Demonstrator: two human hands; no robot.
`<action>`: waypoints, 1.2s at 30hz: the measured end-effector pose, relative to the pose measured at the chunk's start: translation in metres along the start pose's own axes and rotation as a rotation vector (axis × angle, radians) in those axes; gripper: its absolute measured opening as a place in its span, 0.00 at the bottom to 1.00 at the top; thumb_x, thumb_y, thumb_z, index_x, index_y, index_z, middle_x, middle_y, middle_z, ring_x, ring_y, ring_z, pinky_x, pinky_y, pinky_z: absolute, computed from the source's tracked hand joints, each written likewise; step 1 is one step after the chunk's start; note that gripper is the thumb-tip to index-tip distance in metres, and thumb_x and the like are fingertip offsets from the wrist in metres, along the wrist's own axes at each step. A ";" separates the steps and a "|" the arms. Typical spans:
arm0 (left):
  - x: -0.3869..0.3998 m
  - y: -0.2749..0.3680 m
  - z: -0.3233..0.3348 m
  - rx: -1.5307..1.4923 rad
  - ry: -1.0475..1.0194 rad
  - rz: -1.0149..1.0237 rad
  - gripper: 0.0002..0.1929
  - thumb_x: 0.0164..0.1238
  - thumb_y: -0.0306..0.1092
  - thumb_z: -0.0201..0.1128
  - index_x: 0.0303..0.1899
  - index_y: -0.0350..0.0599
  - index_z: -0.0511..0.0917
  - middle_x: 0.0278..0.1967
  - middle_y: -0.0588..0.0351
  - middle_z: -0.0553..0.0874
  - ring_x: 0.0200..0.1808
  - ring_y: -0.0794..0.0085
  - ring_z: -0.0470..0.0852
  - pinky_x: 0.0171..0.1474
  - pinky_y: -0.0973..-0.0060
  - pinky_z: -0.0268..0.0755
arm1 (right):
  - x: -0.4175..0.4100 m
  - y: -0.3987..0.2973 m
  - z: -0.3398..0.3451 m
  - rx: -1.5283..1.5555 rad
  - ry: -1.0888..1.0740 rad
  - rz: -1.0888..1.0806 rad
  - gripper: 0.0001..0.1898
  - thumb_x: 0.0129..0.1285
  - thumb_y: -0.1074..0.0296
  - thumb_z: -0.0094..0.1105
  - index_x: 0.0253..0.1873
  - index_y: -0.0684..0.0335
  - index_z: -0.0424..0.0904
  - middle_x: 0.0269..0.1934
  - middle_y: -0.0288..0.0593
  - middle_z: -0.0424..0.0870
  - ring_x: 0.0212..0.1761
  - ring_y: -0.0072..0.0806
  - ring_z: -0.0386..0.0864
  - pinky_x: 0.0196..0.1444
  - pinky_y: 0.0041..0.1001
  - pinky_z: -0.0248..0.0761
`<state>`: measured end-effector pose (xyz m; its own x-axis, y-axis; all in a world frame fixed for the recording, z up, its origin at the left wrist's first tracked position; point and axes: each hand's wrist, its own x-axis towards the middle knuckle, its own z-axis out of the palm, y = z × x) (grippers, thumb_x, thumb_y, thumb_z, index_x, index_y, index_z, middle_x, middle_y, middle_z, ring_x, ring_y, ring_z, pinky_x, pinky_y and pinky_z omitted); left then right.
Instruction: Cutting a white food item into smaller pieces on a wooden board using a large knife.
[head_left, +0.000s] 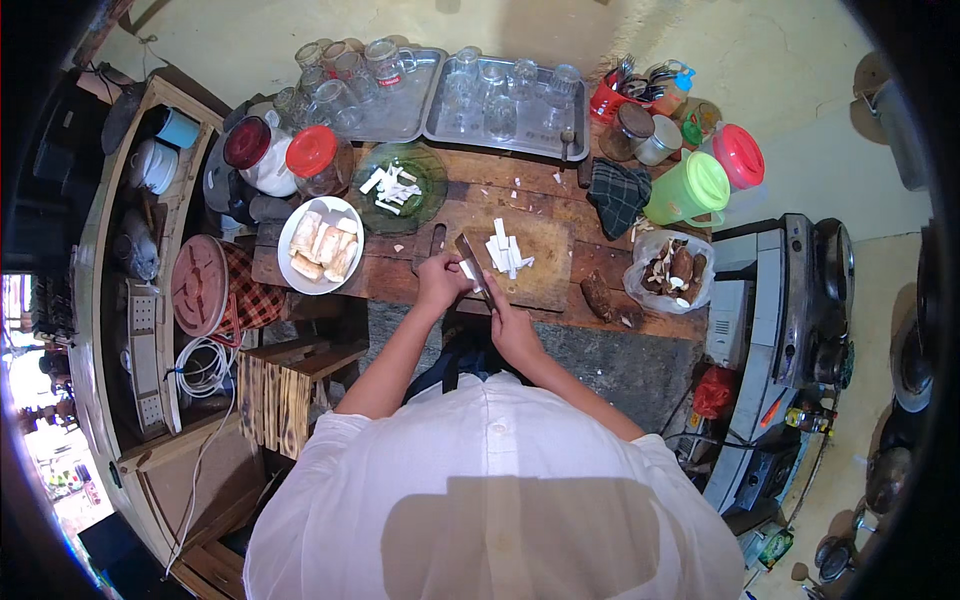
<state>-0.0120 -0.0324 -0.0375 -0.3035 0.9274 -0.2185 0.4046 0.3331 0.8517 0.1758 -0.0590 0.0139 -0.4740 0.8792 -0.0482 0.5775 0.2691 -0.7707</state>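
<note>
My right hand (514, 330) grips a kitchen knife (475, 268) over the left part of a wooden cutting board (551, 251). My left hand (442, 279) holds a piece of peeled white cassava (471, 274) against the blade. White cut sticks (508, 251) lie in a small pile on the board, right of the knife. To the left, a white bowl (321, 285) holds peeled cassava chunks (328, 247). Behind it, a green glass plate (431, 169) carries more white sticks (391, 187).
Unpeeled roots (598, 294) lie right of the board, beside a plastic bag (637, 281) of roots and peels. Metal trays (510, 150) with glasses, lidded jars (311, 150), a green pitcher (686, 187) and a dark cloth (618, 196) stand or lie further back.
</note>
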 end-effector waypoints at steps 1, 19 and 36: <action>-0.004 0.008 -0.003 0.159 -0.009 0.163 0.26 0.39 0.30 0.80 0.44 0.34 0.80 0.37 0.48 0.85 0.39 0.63 0.86 0.43 0.67 0.80 | -0.001 0.002 0.000 -0.002 0.006 0.006 0.37 0.66 0.78 0.46 0.77 0.43 0.49 0.33 0.69 0.80 0.36 0.62 0.80 0.43 0.52 0.72; -0.036 0.032 0.010 0.317 0.068 0.394 0.34 0.36 0.29 0.79 0.51 0.40 0.73 0.49 0.46 0.78 0.55 0.49 0.72 0.57 0.61 0.68 | -0.002 0.003 -0.004 0.113 0.030 0.123 0.37 0.66 0.78 0.46 0.77 0.41 0.49 0.39 0.72 0.80 0.43 0.64 0.80 0.47 0.49 0.72; -0.007 0.056 -0.010 0.348 -0.061 0.292 0.38 0.40 0.23 0.73 0.59 0.35 0.65 0.47 0.35 0.81 0.52 0.40 0.79 0.56 0.56 0.73 | 0.000 -0.011 -0.042 -0.020 0.067 0.336 0.38 0.66 0.79 0.44 0.78 0.40 0.47 0.34 0.70 0.80 0.33 0.63 0.80 0.39 0.53 0.71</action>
<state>0.0045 -0.0221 0.0167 -0.0862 0.9958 -0.0300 0.7347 0.0839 0.6732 0.1975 -0.0458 0.0496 -0.2105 0.9437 -0.2552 0.7076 -0.0330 -0.7059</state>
